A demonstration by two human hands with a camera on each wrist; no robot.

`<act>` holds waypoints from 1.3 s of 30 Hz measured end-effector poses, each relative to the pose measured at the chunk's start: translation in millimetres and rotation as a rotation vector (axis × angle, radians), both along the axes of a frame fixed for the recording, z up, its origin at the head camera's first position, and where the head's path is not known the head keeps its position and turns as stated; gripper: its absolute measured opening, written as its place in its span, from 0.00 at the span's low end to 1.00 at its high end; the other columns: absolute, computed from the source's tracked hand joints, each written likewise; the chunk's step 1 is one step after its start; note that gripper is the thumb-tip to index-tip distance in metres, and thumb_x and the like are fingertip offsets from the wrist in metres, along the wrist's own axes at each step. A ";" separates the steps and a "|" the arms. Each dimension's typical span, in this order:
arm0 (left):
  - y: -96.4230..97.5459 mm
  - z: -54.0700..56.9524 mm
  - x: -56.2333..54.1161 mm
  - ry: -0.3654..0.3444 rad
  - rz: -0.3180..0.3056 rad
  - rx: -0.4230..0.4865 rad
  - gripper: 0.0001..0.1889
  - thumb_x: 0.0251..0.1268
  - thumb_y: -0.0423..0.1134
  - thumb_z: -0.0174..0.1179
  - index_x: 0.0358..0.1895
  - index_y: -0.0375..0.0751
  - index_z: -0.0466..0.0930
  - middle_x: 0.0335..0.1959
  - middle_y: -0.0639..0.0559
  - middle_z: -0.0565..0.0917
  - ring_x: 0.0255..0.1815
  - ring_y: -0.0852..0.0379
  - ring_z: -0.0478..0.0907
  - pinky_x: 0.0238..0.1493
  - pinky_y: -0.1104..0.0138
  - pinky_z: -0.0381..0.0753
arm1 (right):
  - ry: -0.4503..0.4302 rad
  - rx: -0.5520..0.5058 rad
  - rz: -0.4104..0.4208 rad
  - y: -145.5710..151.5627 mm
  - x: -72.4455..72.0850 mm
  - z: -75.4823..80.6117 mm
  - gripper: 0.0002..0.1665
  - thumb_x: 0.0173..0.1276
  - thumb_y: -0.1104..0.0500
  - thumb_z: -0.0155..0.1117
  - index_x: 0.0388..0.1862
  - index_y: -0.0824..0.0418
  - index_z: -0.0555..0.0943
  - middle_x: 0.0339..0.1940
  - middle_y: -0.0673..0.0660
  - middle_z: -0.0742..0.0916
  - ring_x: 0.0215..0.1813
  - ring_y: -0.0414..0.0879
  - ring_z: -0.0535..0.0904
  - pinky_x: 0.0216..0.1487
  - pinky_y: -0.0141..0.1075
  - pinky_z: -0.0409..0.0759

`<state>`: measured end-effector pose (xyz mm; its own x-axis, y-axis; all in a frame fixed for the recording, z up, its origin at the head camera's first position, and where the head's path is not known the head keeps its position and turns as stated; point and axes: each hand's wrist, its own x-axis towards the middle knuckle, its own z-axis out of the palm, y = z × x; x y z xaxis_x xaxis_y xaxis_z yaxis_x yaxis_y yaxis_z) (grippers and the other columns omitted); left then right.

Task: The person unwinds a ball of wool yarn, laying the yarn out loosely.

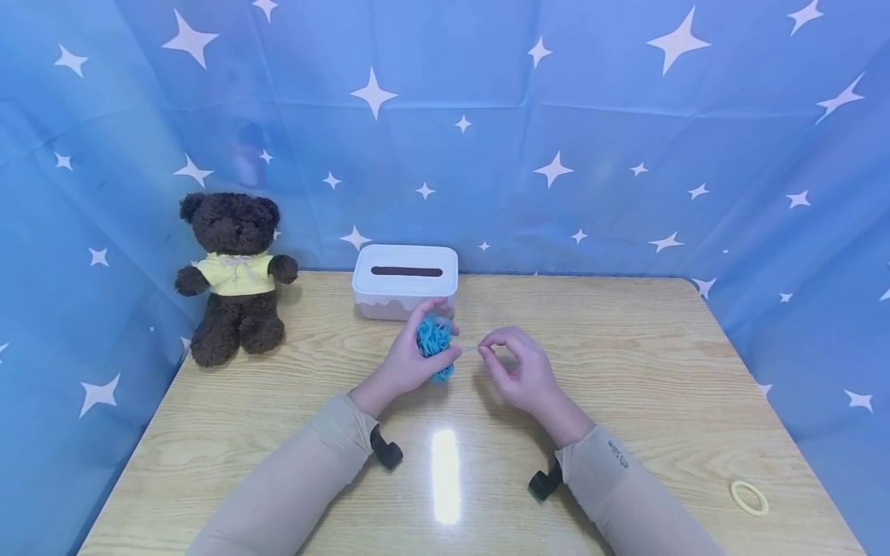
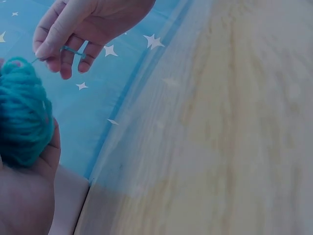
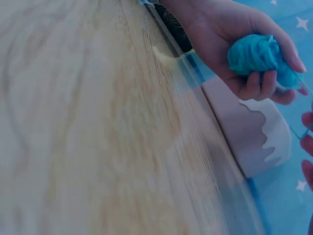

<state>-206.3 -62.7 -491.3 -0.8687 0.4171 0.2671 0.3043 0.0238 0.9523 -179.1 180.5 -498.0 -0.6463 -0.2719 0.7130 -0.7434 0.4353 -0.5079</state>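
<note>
A ball of teal yarn point(image 1: 434, 338) lies in my left hand point(image 1: 409, 357), its fingers and thumb curled round it above the table. In the right wrist view the left fingers wrap the yarn ball point(image 3: 254, 55) from below. A thin strand point(image 1: 469, 348) runs from the ball to my right hand point(image 1: 518, 369), which pinches it between thumb and forefinger. The left wrist view shows the strand's short tail point(image 2: 73, 50) crossing behind the right hand's thumb, over its other fingers.
A white tissue box point(image 1: 405, 279) with a dark slot stands just behind the left hand. At the back left sits a brown teddy bear point(image 1: 236, 278) in a yellow shirt. A pale yellow ring point(image 1: 749, 498) lies at the front right of the wooden table point(image 1: 626, 347). Starry blue cloth hangs behind.
</note>
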 end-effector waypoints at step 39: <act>-0.4 -3.0 0.5 0.131 0.050 0.081 0.14 0.70 0.24 0.70 0.50 0.36 0.75 0.66 0.36 0.85 0.72 0.45 0.82 0.75 0.67 0.78 | -0.144 -0.109 -0.130 32.2 -12.1 -5.1 0.03 0.74 0.66 0.69 0.42 0.66 0.87 0.40 0.60 0.92 0.47 0.46 0.84 0.58 0.23 0.78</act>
<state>-205.8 -63.1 -494.3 -0.8434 0.3467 0.4104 0.4263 -0.0329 0.9040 -191.1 212.7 -503.1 -0.7682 -0.1058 0.6314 -0.6008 0.4598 -0.6539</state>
